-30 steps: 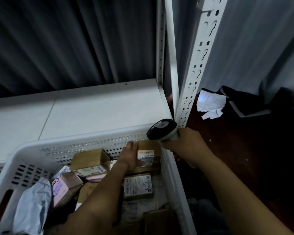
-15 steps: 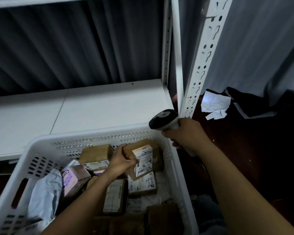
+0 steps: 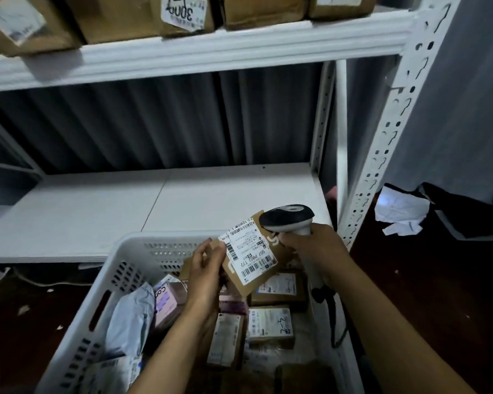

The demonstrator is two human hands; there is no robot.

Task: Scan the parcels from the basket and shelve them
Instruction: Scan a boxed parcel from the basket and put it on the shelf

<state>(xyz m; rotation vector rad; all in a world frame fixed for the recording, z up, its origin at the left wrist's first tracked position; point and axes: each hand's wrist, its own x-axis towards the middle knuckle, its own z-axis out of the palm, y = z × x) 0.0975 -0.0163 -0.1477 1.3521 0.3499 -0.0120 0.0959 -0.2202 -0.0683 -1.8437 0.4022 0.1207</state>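
Grip check: left hand point(image 3: 205, 268) is pinching the small brown cardboard parcel point(image 3: 251, 258) mid-frame above the white perforated plastic basket point(image 3: 160, 237); right hand point(image 3: 319, 251) is clutching the black-and-grey handheld scanner point(image 3: 286, 218). Scanning step is running; next looks like aiming at the barcode point(image 3: 255, 270).

One wide-angle view, worn on the person's head, looks forward and down from close above the white basket point(image 3: 165, 237), which fills the lower centre of the frame. The lower shelf point(image 3: 97, 206) crosses the middle, the upper shelf point(image 3: 211, 49) runs along the top edge, and dark floor point(image 3: 424, 308) lies at lower right.
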